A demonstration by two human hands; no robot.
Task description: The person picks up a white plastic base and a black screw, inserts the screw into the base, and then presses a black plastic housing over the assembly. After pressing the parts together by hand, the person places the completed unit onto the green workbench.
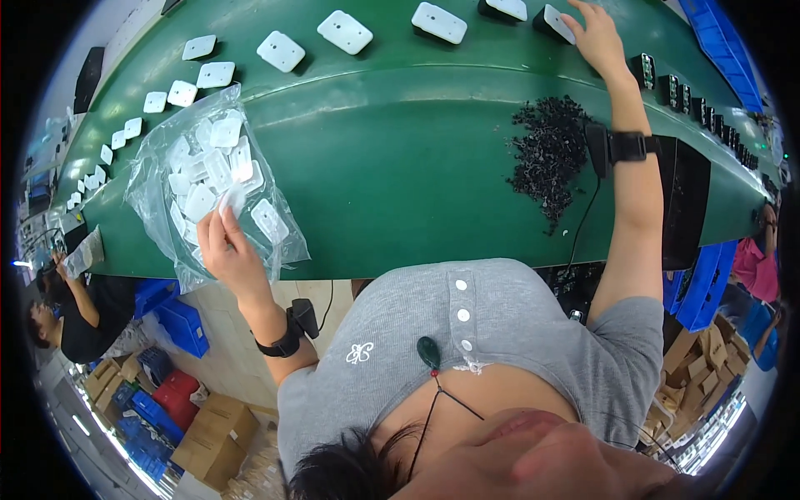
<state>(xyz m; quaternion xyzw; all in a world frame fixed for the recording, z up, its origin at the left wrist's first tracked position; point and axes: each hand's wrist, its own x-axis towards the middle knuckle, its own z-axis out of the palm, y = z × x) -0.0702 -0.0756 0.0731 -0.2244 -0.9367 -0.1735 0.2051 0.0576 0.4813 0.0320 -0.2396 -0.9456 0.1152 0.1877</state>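
My left hand (pixel 227 250) pinches a white plastic cover (pixel 234 200) between thumb and fingers. It hangs over an opened clear plastic bag (pixel 150 179), which lies on the green bench and holds several similar loose white covers (pixel 268 220). At the far right, my right hand (pixel 598 43) reaches across the bench, its fingers at the edge of a black case with a white top (pixel 557 23). That case sits tilted, and the fingers' far side is partly cut off by the picture's edge. Each wrist wears a black strap with a small box.
More white-topped cases (pixel 345 32) line the far bench strip, curving down the left. Right of my hand stand open black cases with green boards (pixel 647 72). A heap of small black parts (pixel 550 150) lies near my right forearm. Blue bins (pixel 723 50) stand at the right. A co-worker (pixel 79 312) sits left.
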